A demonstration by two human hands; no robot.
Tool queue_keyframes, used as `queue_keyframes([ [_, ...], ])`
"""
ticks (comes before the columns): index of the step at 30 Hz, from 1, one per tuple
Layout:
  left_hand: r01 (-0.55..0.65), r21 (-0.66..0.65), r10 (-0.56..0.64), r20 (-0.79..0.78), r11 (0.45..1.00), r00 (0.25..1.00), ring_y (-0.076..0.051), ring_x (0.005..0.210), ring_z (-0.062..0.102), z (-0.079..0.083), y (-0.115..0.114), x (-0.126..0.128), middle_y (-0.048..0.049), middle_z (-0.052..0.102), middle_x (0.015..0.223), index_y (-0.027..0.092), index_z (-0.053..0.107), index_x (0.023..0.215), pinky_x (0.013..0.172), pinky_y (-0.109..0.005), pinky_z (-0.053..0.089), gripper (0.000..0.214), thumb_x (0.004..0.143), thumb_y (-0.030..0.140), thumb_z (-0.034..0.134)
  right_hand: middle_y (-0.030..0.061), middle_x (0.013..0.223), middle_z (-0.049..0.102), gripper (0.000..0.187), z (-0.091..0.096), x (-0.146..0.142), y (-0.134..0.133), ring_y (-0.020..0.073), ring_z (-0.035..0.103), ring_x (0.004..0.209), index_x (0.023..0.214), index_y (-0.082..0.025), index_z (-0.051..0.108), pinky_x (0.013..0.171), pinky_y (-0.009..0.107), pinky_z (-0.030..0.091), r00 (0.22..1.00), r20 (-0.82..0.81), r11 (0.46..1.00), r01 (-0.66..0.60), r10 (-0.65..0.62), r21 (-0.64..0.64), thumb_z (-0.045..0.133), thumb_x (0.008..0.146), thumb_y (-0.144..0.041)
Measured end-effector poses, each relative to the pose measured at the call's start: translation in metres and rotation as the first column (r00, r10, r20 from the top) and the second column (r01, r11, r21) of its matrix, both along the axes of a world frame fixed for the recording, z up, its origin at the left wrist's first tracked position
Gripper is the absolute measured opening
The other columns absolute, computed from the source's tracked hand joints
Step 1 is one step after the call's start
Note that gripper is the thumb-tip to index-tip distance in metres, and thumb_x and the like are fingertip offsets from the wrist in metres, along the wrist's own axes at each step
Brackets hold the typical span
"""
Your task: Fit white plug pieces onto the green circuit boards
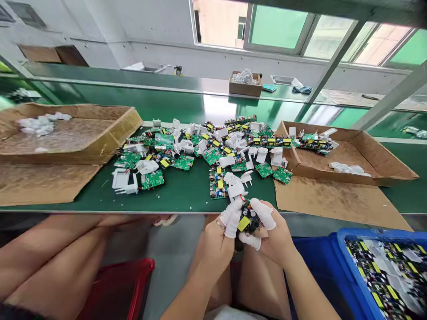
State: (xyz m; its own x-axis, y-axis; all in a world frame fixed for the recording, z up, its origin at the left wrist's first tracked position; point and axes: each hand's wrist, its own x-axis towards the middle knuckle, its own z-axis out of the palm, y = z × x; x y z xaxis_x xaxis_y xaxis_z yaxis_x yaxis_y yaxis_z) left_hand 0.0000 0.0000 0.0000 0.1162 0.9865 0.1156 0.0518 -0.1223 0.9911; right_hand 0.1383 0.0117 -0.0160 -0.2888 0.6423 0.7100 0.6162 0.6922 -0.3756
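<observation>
Your left hand [215, 238] and right hand [275, 235] both pinch one circuit board [248, 221], fingers [263, 212] closed round it, just off bench [187, 195] near edge. Loose boards [213, 155] heaped mid-bench.

left hand [216, 235] + right hand [273, 233] | both grip circuit board [248, 221] (white plug attached) | above green bench [180, 191]

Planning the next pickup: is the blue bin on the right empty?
No, the blue bin holds many circuit boards with yellow parts.
</observation>
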Motion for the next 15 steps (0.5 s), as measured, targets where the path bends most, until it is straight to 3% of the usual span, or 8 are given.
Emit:
queue_keyframes([
  [3, -0.005, 0.237, 0.029, -0.095, 0.972, 0.995, -0.022, 0.105, 0.050, 0.001, 0.009, 0.000, -0.0113, 0.056, 0.110, 0.015, 0.054, 0.116, 0.093, -0.032, 0.040, 0.036, 0.087, 0.030, 0.039, 0.0143, 0.097, 0.057, 0.063, 0.018, 0.003, 0.008, 0.0243, 0.056, 0.089, 0.137, -0.016, 0.015, 0.080, 0.046, 0.047, 1.000, 0.014, 0.999, -0.009, 0.009, 0.047, 0.047, 0.086, -0.036],
  [6, -0.023, 0.295, 0.058, -0.110, 0.955, 0.992, -0.022, 0.102, 0.052, 0.008, 0.027, 0.000, -0.0100, 0.060, 0.101, 0.016, 0.061, 0.106, 0.095, -0.032, 0.038, 0.031, 0.084, 0.030, 0.044, 0.0151, 0.092, 0.058, 0.058, 0.032, 0.002, 0.021, 0.0237, 0.057, 0.085, 0.135, -0.013, 0.020, 0.075, 0.044, 0.050, 0.999, 0.044, 0.993, -0.013, 0.008, 0.116, 0.044, 0.087, -0.036],
  [7, -0.035, 0.232, 0.050, -0.057, 0.972, 0.997, -0.023, 0.101, 0.053, 0.011, 0.035, -0.001, -0.0096, 0.061, 0.098, 0.016, 0.064, 0.100, 0.095, -0.033, 0.038, 0.029, 0.083, 0.032, 0.047, 0.0154, 0.092, 0.058, 0.057, 0.034, 0.000, 0.026, 0.0236, 0.057, 0.084, 0.135, -0.013, 0.021, 0.075, 0.043, 0.050, 0.998, 0.058, 0.991, -0.012, 0.005, 0.134, 0.042, 0.088, -0.036],
  [9, -0.026, -0.033, 0.032, 0.193, 0.999, 0.981, -0.024, 0.098, 0.054, 0.015, 0.057, -0.003, -0.0094, 0.063, 0.093, 0.015, 0.068, 0.088, 0.092, -0.035, 0.041, 0.030, 0.077, 0.040, 0.054, 0.0149, 0.094, 0.059, 0.056, 0.038, -0.002, 0.039, 0.0239, 0.057, 0.083, 0.135, -0.013, 0.021, 0.075, 0.044, 0.049, 0.996, 0.084, 0.990, -0.020, 0.008, 0.138, 0.041, 0.088, -0.038],
  [11, 0.068, -0.325, 0.106, 0.488, 0.943, 0.866, -0.026, 0.092, 0.056, 0.015, 0.079, -0.010, -0.0090, 0.064, 0.087, 0.014, 0.068, 0.076, 0.084, -0.038, 0.046, 0.035, 0.066, 0.048, 0.062, 0.0135, 0.095, 0.059, 0.055, 0.040, -0.001, 0.056, 0.0246, 0.057, 0.085, 0.133, -0.016, 0.025, 0.074, 0.042, 0.050, 0.995, 0.097, 0.997, -0.039, 0.032, 0.071, 0.043, 0.087, -0.041],
  [12, 0.117, -0.409, 0.159, 0.580, 0.905, 0.799, -0.026, 0.089, 0.057, 0.013, 0.089, -0.015, -0.0087, 0.064, 0.085, 0.014, 0.067, 0.072, 0.081, -0.040, 0.048, 0.037, 0.061, 0.050, 0.065, 0.0130, 0.095, 0.059, 0.055, 0.042, 0.001, 0.066, 0.0249, 0.057, 0.086, 0.131, -0.017, 0.029, 0.072, 0.041, 0.050, 0.994, 0.097, 0.999, -0.047, 0.046, 0.010, 0.044, 0.086, -0.043],
  [13, 0.123, -0.448, 0.206, 0.616, 0.885, 0.760, -0.027, 0.087, 0.058, 0.010, 0.097, -0.021, -0.0085, 0.065, 0.083, 0.014, 0.066, 0.070, 0.080, -0.041, 0.048, 0.039, 0.058, 0.051, 0.066, 0.0127, 0.097, 0.059, 0.055, 0.044, 0.004, 0.079, 0.0252, 0.057, 0.088, 0.130, -0.017, 0.032, 0.072, 0.039, 0.051, 0.994, 0.094, 0.997, -0.057, 0.062, -0.061, 0.045, 0.084, -0.046],
  [15, -0.011, -0.430, 0.247, 0.498, 0.903, 0.831, -0.026, 0.087, 0.058, -0.001, 0.104, -0.033, -0.0079, 0.065, 0.084, 0.014, 0.066, 0.071, 0.082, -0.039, 0.048, 0.041, 0.062, 0.054, 0.061, 0.0122, 0.105, 0.057, 0.055, 0.053, 0.013, 0.113, 0.0257, 0.055, 0.095, 0.128, -0.018, 0.037, 0.077, 0.039, 0.049, 0.994, 0.091, 0.974, -0.046, 0.068, -0.223, 0.048, 0.082, -0.047],
])
